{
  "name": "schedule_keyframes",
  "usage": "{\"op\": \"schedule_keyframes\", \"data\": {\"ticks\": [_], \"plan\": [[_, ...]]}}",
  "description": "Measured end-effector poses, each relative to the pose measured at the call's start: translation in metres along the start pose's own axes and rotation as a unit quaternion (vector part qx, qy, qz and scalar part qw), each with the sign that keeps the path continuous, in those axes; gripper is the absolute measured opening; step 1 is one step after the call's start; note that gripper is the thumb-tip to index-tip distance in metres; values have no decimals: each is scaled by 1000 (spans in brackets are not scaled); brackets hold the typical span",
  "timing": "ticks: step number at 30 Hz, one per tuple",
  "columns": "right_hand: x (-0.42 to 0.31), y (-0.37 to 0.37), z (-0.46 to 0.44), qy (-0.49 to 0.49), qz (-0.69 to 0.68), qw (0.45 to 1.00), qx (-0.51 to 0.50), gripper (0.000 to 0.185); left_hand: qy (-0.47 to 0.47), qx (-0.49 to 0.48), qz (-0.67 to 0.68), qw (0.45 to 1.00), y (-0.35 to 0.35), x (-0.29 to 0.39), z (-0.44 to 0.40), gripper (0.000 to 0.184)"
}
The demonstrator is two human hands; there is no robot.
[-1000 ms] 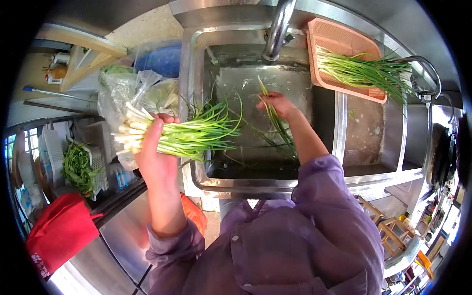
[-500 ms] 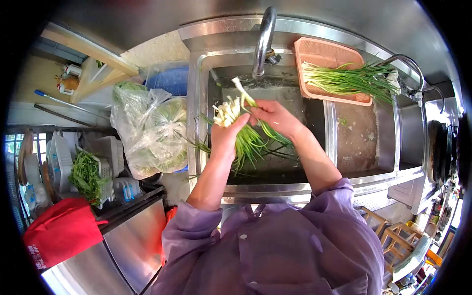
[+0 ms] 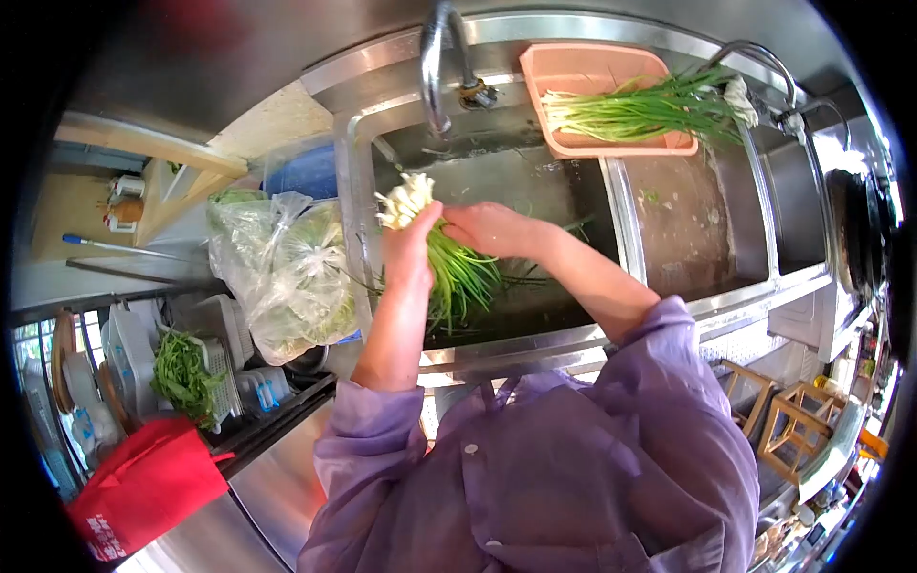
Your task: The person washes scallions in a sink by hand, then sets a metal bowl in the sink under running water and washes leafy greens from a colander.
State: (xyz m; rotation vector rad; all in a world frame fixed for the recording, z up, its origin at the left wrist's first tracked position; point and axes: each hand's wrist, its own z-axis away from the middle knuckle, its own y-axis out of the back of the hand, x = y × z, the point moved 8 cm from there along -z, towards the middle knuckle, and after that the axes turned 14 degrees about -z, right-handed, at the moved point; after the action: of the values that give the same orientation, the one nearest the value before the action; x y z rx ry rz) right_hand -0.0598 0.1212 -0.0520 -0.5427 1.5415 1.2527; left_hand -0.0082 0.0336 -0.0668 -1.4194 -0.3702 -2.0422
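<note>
My left hand [image 3: 411,250] is wrapped round a bunch of green onions [image 3: 462,279] above the left sink basin [image 3: 535,196]. The white root ends point up and to the left, and the green leaves hang down to the right. Touching the bunch from the right, my right hand [image 3: 487,229] has its fingers pressed together near the stems. What those fingers hold, if anything, is hidden. More green onions [image 3: 621,113] lie in a pink basket [image 3: 594,63] at the back right of the basin.
A faucet [image 3: 436,76] arches over the basin's back. To the left lie plastic bags of vegetables [image 3: 287,267] and a blue container [image 3: 302,174]. Leafy greens [image 3: 186,374] sit in a white rack basket, near a red bag [image 3: 148,482]. Another basin [image 3: 678,224] is on the right.
Both hands came together, with the bunch turned more upright. The single onion seen earlier in my right hand is now at the bunch or hidden. The view has shifted.
</note>
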Motion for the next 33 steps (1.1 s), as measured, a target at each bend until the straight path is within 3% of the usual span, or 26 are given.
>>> {"op": "schedule_keyframes", "data": {"ticks": [2, 5, 8, 9, 13, 15, 19, 21, 22, 24, 25, 26, 27, 29, 31, 33], "plan": [[12, 9, -1, 24, -37, 999, 1, 27, -67, 6, -2, 998, 3, 21, 2, 34], [60, -13, 0, -80, -229, 945, -218, 33, -31, 31, 59, 997, 23, 31, -1, 31], [70, -10, 5, -85, -296, 918, -249, 30, -17, 71, 43, 996, 38, 48, 4, 28], [67, -13, 8, -119, -372, 883, -260, 29, -19, 79, 47, 996, 40, 52, 7, 23], [93, -27, 5, -108, -324, 884, -318, 27, -27, 128, 36, 991, 53, 83, 20, 19], [119, -31, 11, -192, -351, 861, -314, 26, -37, 140, 23, 989, 56, 103, 31, 21], [155, -41, 8, -246, -349, 860, -281, 29, -82, 122, -8, 989, 70, 138, 45, 21], [180, -36, 5, -303, -272, 886, -221, 28, -88, 135, 2, 987, 71, 154, 57, 17], [198, -40, 2, -301, -272, 885, -228, 28, -99, 147, 6, 984, 73, 161, 62, 15], [252, -44, -14, -276, -72, 938, -196, 23, -123, 122, 34, 984, 88, 178, 64, 13], [251, -56, -18, -274, -73, 938, -201, 23, -124, 139, 41, 982, 97, 186, 68, 12], [256, -44, -25, -299, 84, 949, -58, 22, -123, 144, 40, 981, 101, 194, 71, 12], [246, -31, -26, -309, 237, 917, 89, 21, -143, 109, 52, 982, 98, 203, 74, 12], [186, -60, -41, -135, 353, 902, 211, 21, -165, 56, 68, 982, 98, 213, 73, 13], [167, -116, -51, -202, 149, 968, 9, 29, -166, 74, 68, 981, 97, 214, 73, 13], [154, -151, -44, -209, 110, 966, -104, 28, -171, 90, 67, 979, 95, 212, 73, 14]]}}
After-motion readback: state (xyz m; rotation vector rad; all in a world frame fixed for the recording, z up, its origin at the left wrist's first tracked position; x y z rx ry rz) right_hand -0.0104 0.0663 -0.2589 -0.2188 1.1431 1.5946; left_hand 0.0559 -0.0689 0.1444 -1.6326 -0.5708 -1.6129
